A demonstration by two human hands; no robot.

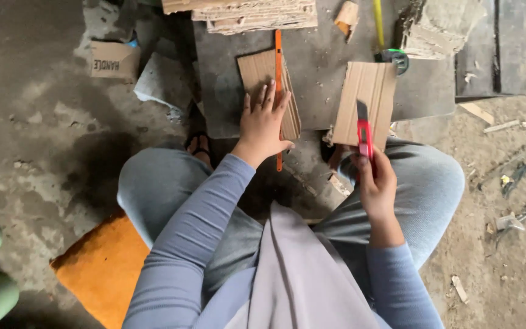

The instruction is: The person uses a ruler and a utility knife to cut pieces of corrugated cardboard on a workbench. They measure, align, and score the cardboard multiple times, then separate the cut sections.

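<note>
While I watch from far away, I see the left hand pressed flat, fingers spread, on an orange ruler that lies over a cardboard strip. It grips nothing; it just pushes down. The right hand is closed tight around a red knife, and the blade sticks out and points away from me. The knife is up in the air over a second cardboard piece, well apart from the ruler.

I think this is the step just ahead of a cut. For the next move, the knife tip would need to come over to the ruler's edge, and the left hand would need to hold firm so the ruler does not slip.

The strip lies on a dark grey board on the floor, in front of my knees. It is brown, thin and flat, with fine lines running along it. Its edges look straight. More cardboard is stacked at the far side of the board.
</note>
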